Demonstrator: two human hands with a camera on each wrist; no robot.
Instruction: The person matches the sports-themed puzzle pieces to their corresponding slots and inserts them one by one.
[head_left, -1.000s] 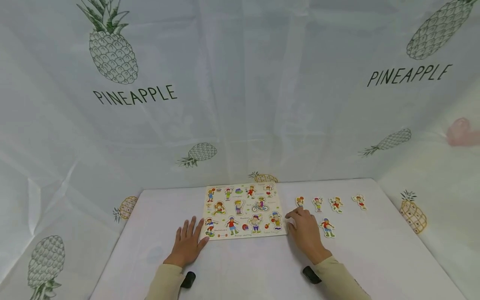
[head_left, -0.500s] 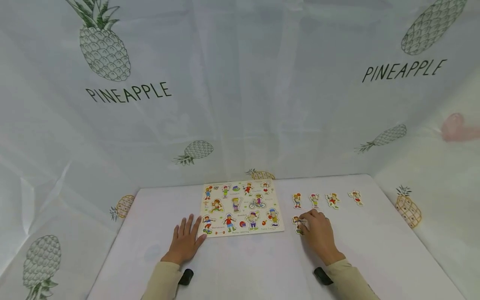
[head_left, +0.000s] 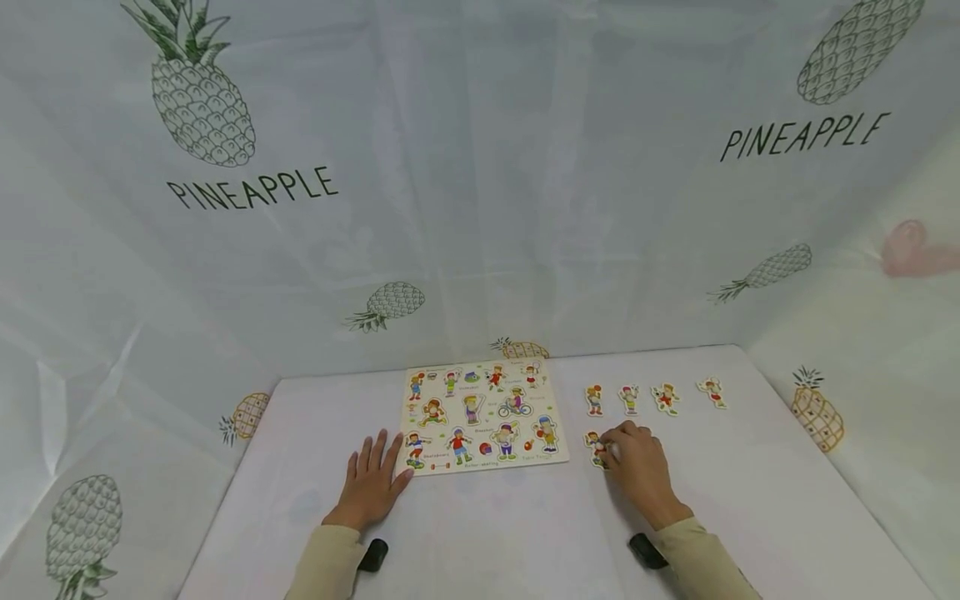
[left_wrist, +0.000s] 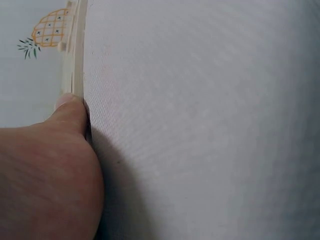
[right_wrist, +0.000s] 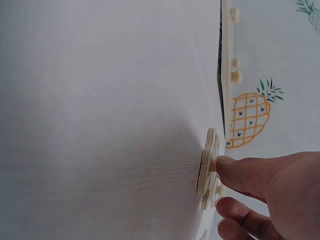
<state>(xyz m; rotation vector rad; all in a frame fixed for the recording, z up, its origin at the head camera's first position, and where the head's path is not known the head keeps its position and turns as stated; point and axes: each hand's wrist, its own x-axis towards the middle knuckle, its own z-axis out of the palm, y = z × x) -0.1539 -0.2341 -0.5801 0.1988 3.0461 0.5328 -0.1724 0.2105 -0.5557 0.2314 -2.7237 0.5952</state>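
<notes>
My left hand [head_left: 367, 487] lies flat with fingers spread, its fingertips and thumb at the left edge of a wooden knob puzzle board [head_left: 442, 427]. The thumb [left_wrist: 72, 112] presses along the board's side in the left wrist view. To the right of the board, my right hand [head_left: 641, 471] pinches the small knob of a child-shaped puzzle piece [head_left: 595, 448]. That piece [right_wrist: 206, 165] stands close over the table in the right wrist view, with the thumb at its knob. The hand hides part of its picture.
Several loose child-shaped pieces lie in a row behind the right hand, among them a soccer player [head_left: 665, 399] and a tennis player [head_left: 713, 392]. White cloth with pineapple prints [head_left: 396, 300] hangs around the table [head_left: 480, 533].
The right hand has moved right from the board's edge, and the piece at its fingertips has come into view. The hand now covers where another loose piece lay. The left hand stays put.
</notes>
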